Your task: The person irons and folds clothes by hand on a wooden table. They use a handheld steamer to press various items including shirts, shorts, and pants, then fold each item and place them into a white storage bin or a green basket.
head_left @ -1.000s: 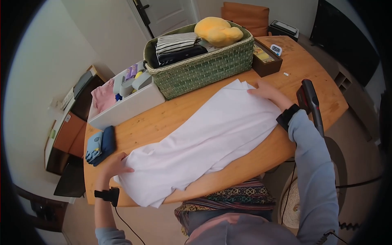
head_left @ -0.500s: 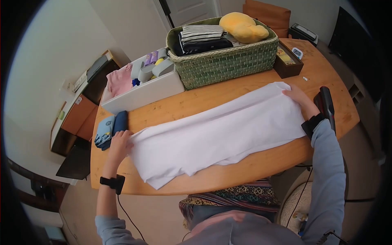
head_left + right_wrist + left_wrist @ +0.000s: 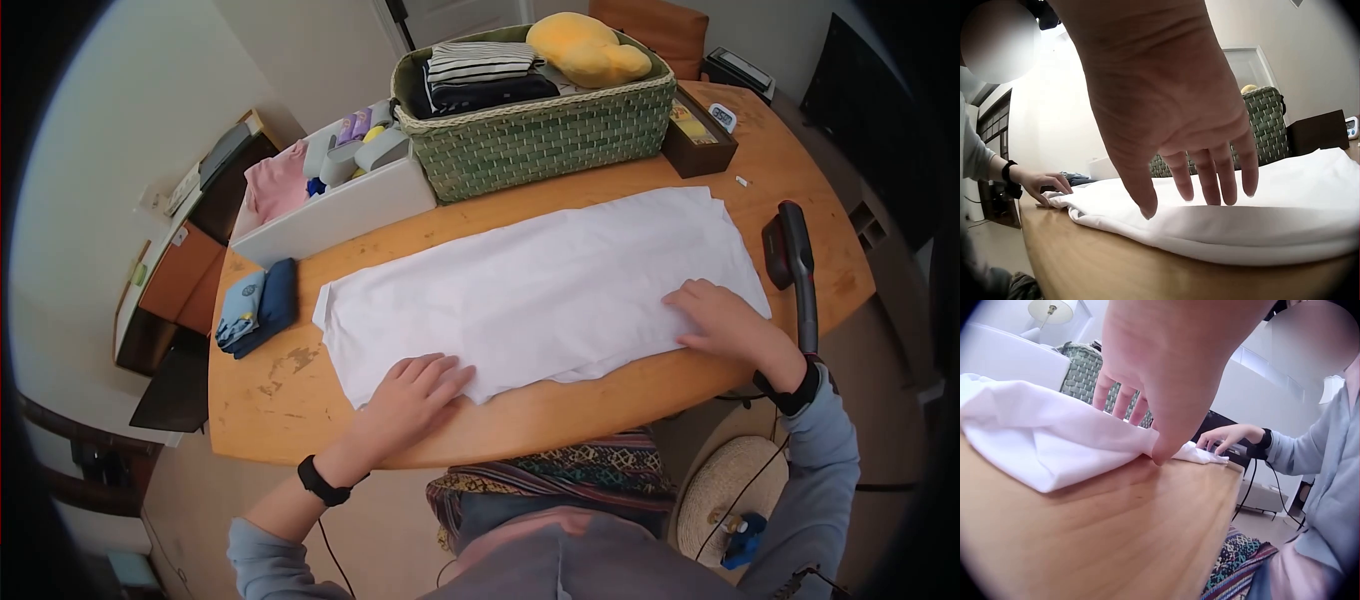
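White cloth [image 3: 540, 280], head view: laid out lengthwise on the wooden table [image 3: 270, 400], fairly flat, near edge uneven. Left hand [image 3: 412, 400] at the near edge towards the left end, fingers extended and loosely bent, released. Right hand [image 3: 725, 318] over the right part, fingers slightly spread, also released. Folded blue clothes [image 3: 270, 300] just beside the left end; dark handheld appliance [image 3: 795, 250] near the right end, by the right wrist. Behind the cloth: white bin [image 3: 340, 215] with pink fabric [image 3: 275, 185] in it, green woven basket [image 3: 540, 145] holding striped fabric [image 3: 480, 62] and a yellow plush [image 3: 588, 50], then dark brown box [image 3: 700, 145] and small white timer [image 3: 722, 118]. Patterned fabric [image 3: 560, 475] over the lap.

Left wrist view: left hand large up front, fingers pointing down at the cloth, thumb at its edge close to the tabletop. Exact contact of the fingertips hard to tell. Cloth corner lies loose to the left. Right hand farther off, at the cloth's other part.

Right wrist view: right hand palm-side to camera, fingers straight down, tips at or just above the cloth, can't tell which. Cloth edge shows layered folds below. Left hand in back, fingers bent, at the cloth's edge.
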The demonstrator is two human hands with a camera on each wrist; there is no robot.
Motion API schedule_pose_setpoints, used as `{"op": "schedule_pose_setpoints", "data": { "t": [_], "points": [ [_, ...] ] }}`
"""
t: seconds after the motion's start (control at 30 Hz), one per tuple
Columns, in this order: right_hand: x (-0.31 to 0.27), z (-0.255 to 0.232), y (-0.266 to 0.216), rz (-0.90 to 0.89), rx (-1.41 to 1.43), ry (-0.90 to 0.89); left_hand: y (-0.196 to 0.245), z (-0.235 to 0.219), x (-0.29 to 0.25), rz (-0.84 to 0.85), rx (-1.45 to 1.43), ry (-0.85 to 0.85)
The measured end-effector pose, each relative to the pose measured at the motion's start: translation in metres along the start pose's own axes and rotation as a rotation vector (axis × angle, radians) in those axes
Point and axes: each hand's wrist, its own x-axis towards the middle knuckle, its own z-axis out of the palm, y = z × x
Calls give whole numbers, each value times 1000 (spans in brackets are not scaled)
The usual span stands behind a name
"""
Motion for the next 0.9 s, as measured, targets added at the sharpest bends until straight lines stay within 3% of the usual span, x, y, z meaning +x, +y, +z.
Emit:
{"op": "schedule_pose_setpoints", "data": {
  "t": [0.17,0.23,0.3,0.33,0.4,0.53,0.57,0.63,0.67,0.73,0.8,0.9],
  "points": [
    [-2,14,-5,-28,-119,64,0,13,20,41,54,18],
    [-1,19,-1,-122,-125,194,-7,10,28,61,24,27],
    [-2,21,0,-118,-138,200,-16,-1,35,-102,-296,55],
    [-2,22,0,-116,-150,205,-19,-6,40,-102,-297,54],
    [-1,26,1,-116,-170,212,-24,-17,47,-532,-695,64],
    [-1,26,4,-66,-223,225,-8,-22,60,-610,-869,275],
    [-1,25,4,-67,-222,225,-6,-16,60,-611,-868,275],
    [-3,23,5,-30,-245,237,-1,1,52,-200,-341,182],
    [-4,25,7,-30,-245,237,4,4,45,-201,-341,182],
    [-6,29,12,-26,-253,215,16,10,31,-13,-57,73],
    [-9,27,10,-32,-245,222,19,13,14,-24,-28,45],
    [-11,20,3,-44,-225,242,15,4,-11,-170,-21,53]
  ]
}}
